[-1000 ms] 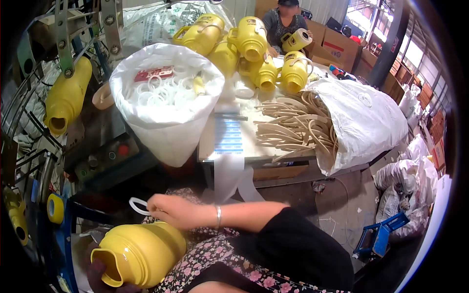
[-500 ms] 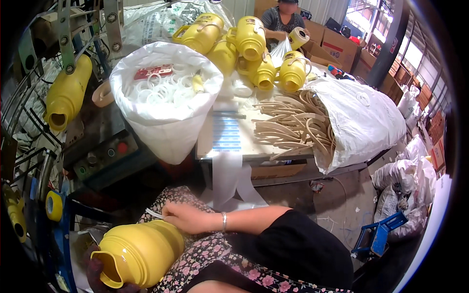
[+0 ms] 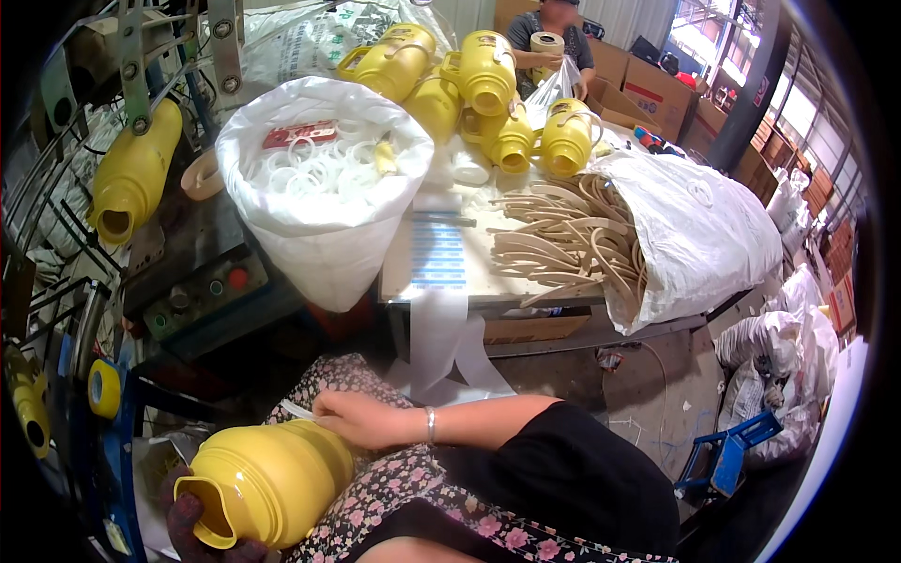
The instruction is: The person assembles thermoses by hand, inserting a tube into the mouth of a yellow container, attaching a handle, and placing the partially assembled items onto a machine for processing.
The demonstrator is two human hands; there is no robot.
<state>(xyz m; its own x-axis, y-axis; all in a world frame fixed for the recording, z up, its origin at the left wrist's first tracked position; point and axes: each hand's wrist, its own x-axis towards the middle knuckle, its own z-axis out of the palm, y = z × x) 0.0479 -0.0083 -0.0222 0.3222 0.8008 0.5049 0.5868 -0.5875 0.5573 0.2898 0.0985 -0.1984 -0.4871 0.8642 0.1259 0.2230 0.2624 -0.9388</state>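
A yellow plastic flask shell (image 3: 282,474) lies on its side across my lap, its open spouted mouth facing left. My left hand (image 3: 192,525), in a dark glove, grips it at the mouth, with fingers curled over the rim; the rest of that hand is hidden. My right hand (image 3: 355,418), bare with a bracelet at the wrist, is closed at the shell's far end. Out of its fingers sticks a thin white strip (image 3: 298,410), which lies along the shell's upper side. What the fingertips press on is hidden.
Ahead stands a white sack (image 3: 319,244) of clear rings. Several yellow flasks (image 3: 488,75) and a heap of beige straps (image 3: 554,235) cover the table. At left are a machine's control box (image 3: 206,291) and a tape roll (image 3: 105,388). A co-worker (image 3: 554,47) sits beyond.
The co-worker's flask has gone from tilted to upright and moved left. My left fingers have shifted slightly at the shell's mouth; my right hand stays in place.
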